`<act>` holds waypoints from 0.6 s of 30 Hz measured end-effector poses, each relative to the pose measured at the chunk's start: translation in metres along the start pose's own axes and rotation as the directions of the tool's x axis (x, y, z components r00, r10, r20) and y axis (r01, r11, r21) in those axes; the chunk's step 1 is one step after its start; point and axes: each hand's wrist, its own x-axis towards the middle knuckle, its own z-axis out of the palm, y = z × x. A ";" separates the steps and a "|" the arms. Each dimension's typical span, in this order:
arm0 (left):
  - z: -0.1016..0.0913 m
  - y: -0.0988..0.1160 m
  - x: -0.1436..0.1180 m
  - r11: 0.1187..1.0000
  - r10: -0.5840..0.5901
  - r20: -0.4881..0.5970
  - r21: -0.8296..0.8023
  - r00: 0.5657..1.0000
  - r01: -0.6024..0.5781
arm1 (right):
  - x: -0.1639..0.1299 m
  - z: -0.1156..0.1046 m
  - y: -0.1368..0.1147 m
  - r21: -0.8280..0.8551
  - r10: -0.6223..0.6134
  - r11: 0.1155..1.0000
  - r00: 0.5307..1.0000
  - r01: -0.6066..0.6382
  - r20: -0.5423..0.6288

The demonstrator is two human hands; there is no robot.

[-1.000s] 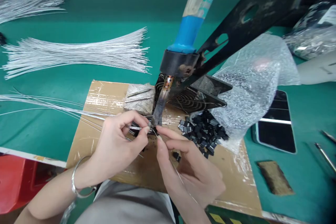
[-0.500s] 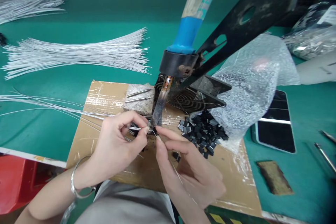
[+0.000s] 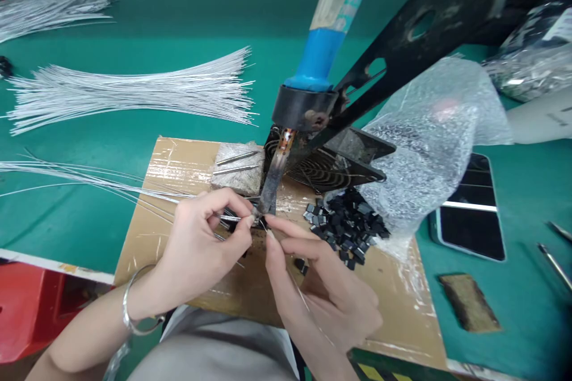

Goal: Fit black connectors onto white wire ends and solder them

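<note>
My left hand [image 3: 203,250] pinches thin white wires [image 3: 111,183] between thumb and forefinger; their long ends trail off to the left. Between the fingertips of my right hand [image 3: 328,286] is a strand of solder wire [image 3: 307,303], which runs back across the palm. Both sets of fingertips meet just below the tip of a soldering iron [image 3: 274,169] with a blue handle, clamped pointing downward. Whatever small part lies at the wire ends is mostly hidden by my fingers. A pile of small black pieces [image 3: 346,226] lies right of the iron.
Cardboard [image 3: 402,309] lies under my hands. Behind the iron is a black fan with a guard [image 3: 324,175], beside a wrapped block [image 3: 239,177] with two metal rods. A bundle of white wires [image 3: 134,92], a bubble-wrap bag [image 3: 429,131], a phone [image 3: 471,226] and a brown sponge [image 3: 469,302] surround it.
Almost nothing differs. Both hands keep their hold at the iron's tip, and the whole view has shifted very slightly.
</note>
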 end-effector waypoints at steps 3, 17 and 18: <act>-0.001 0.000 0.000 1.000 0.005 0.001 -0.009 1.000 -0.005 | 0.000 0.000 0.000 -0.009 -0.001 1.000 1.000 0.001 0.001; -0.001 -0.001 0.000 1.000 0.016 0.013 -0.026 1.000 -0.015 | 0.000 0.000 -0.001 -0.024 -0.016 1.000 1.000 0.016 -0.012; -0.001 -0.001 0.000 1.000 0.012 0.014 -0.021 1.000 -0.012 | 0.000 -0.001 -0.001 -0.020 -0.022 1.000 1.000 0.022 -0.009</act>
